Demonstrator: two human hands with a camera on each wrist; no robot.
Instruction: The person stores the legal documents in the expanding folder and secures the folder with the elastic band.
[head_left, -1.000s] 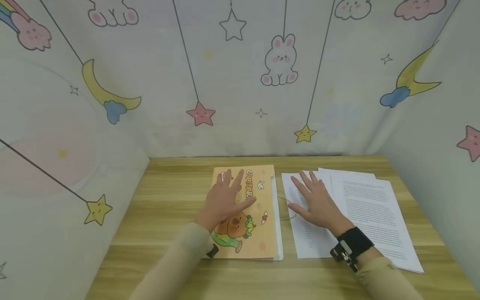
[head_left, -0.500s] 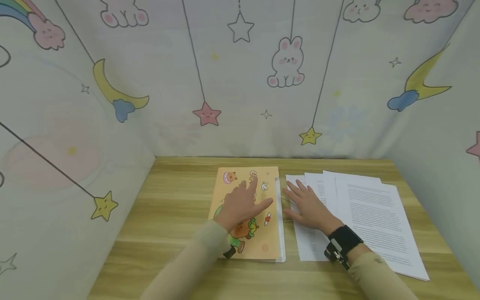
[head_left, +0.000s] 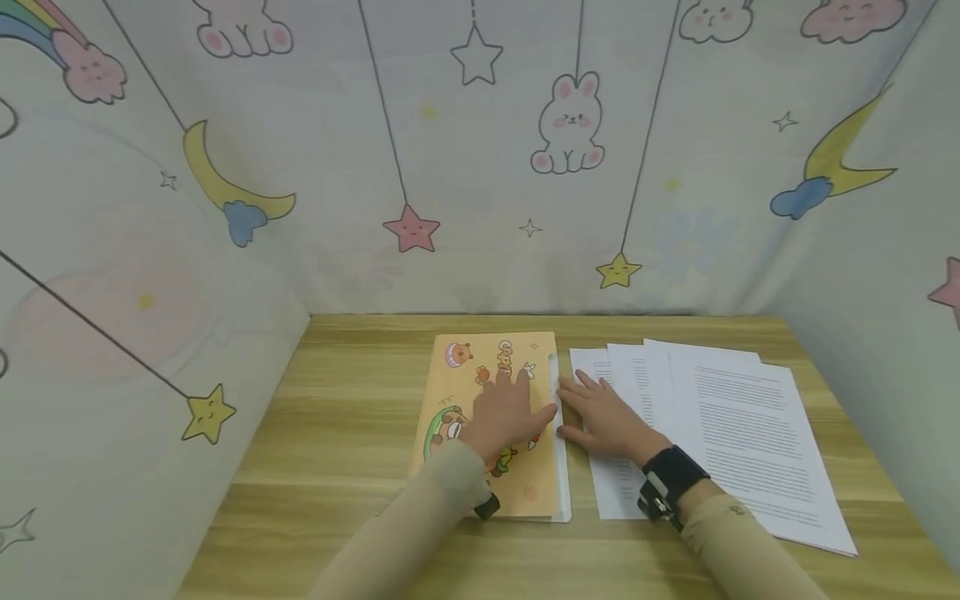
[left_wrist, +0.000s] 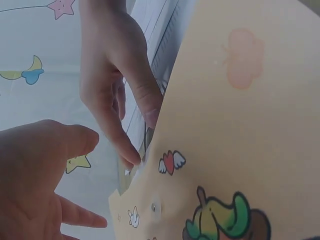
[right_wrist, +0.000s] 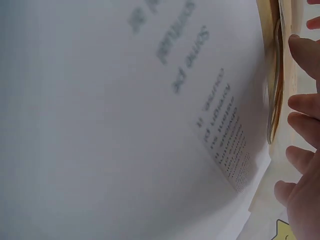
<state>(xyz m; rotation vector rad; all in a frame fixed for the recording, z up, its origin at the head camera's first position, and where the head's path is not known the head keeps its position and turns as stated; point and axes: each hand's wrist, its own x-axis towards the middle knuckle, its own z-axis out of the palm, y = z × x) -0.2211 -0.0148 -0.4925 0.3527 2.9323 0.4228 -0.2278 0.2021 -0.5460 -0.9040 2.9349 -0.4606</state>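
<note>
An orange folder (head_left: 452,392) with cartoon capybaras lies on the table, a white inner edge showing along its right side. My left hand (head_left: 504,415) is over its cover, fingers extended and thumb spread toward the right edge. My right hand (head_left: 603,417) is at that edge, above the left part of the printed sheets (head_left: 750,425). In the left wrist view, the thumb and a fingertip of the right hand (left_wrist: 117,65) reach the folder's edge, pinching nothing that I can make out. A thin cord (right_wrist: 276,100) runs along the edge in the right wrist view.
The sheets overlap in an uneven fan on the right of the wooden table (head_left: 337,417). A pale cartoon-printed curtain (head_left: 465,167) encloses the table at the back and both sides. A black band (head_left: 675,475) with a device sits on the right wrist.
My left hand has slid right across the cover. My right hand has moved left from over the sheets to the folder's edge, and now covers the cord in the head view.
</note>
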